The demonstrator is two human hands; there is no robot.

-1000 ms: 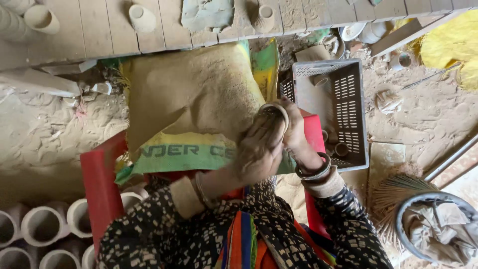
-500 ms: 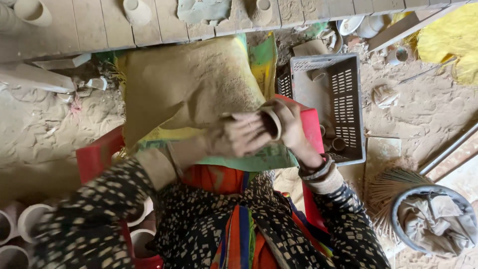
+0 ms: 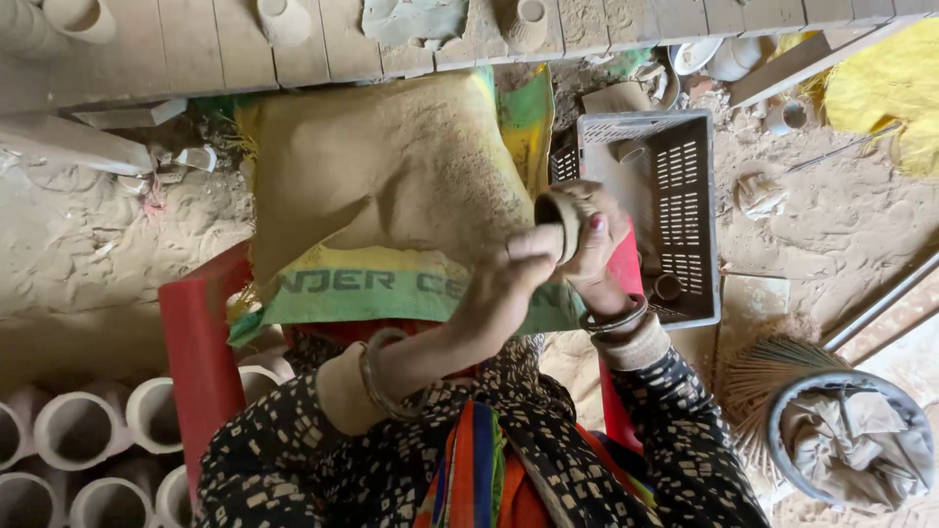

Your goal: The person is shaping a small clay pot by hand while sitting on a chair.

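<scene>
A small brown clay cup [image 3: 558,217] is held over the dusty sack [image 3: 391,186] that covers a red crate [image 3: 196,342]. My right hand [image 3: 599,244] grips the cup from the right side, its mouth turned to the left. My left hand [image 3: 509,284] comes across my body and its fingertips touch the cup's rim and lower edge. Both wrists wear bangles over patterned sleeves.
A grey slotted plastic crate [image 3: 694,196] lies right of the sack with small clay pieces inside. Pale clay cups [image 3: 156,416] lie in rows at lower left. More cups stand on the plank shelf [image 3: 284,18]. A metal bowl with cloth [image 3: 851,440] and a broom [image 3: 768,376] sit lower right.
Both hands have kept the cup and shifted slightly up and right. The cup has turned so its mouth faces left. My left hand has slid along its rim.
</scene>
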